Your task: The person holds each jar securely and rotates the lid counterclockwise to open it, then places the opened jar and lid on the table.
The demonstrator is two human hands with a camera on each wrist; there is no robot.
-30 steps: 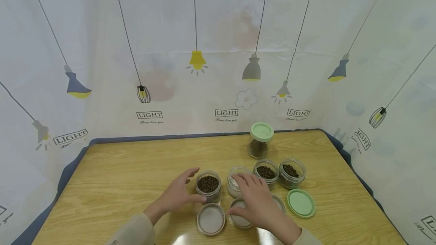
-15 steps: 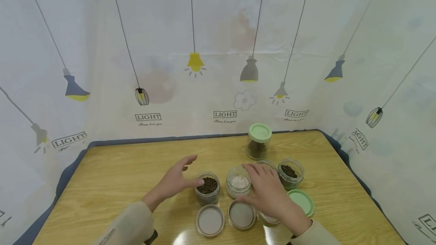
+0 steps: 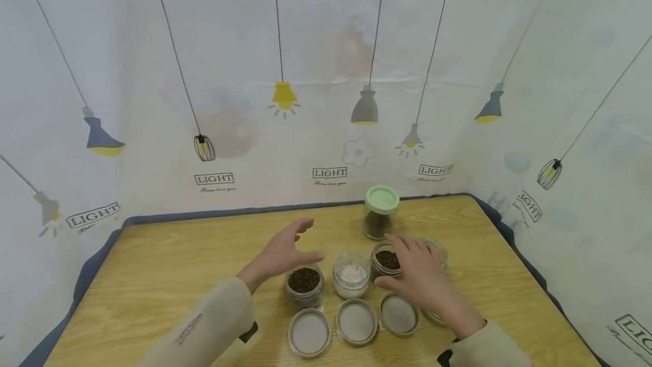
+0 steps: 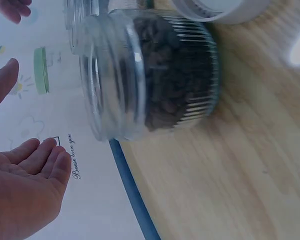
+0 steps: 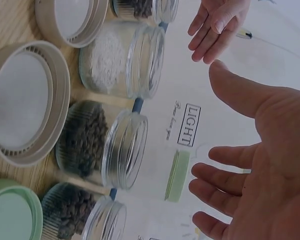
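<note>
My left hand (image 3: 277, 252), fingers apart and holding nothing, hovers over the back of an open glass jar of coffee beans (image 3: 304, 281). In the left wrist view, a gap shows between its fingers and the mouth of that jar (image 4: 175, 75). A jar of white granules (image 3: 352, 276) stands in the middle. My right hand (image 3: 424, 277) is spread above a second open bean jar (image 3: 385, 259), with nothing in its grasp. It partly covers a third bean jar (image 3: 439, 249), whose beans show in the right wrist view (image 5: 72, 212).
Three pale lids (image 3: 309, 333) lie in a row before the jars on the wooden table (image 3: 188, 259). A green lid (image 3: 434, 318) is mostly hidden under my right hand. Behind stands a taller bean jar with a green lid (image 3: 381, 201). A printed curtain (image 3: 244, 163) surrounds the table.
My right hand has moved right from the white granules jar to the bean jars. My left hand has risen from beside the left bean jar to above its back. The jars stay put.
</note>
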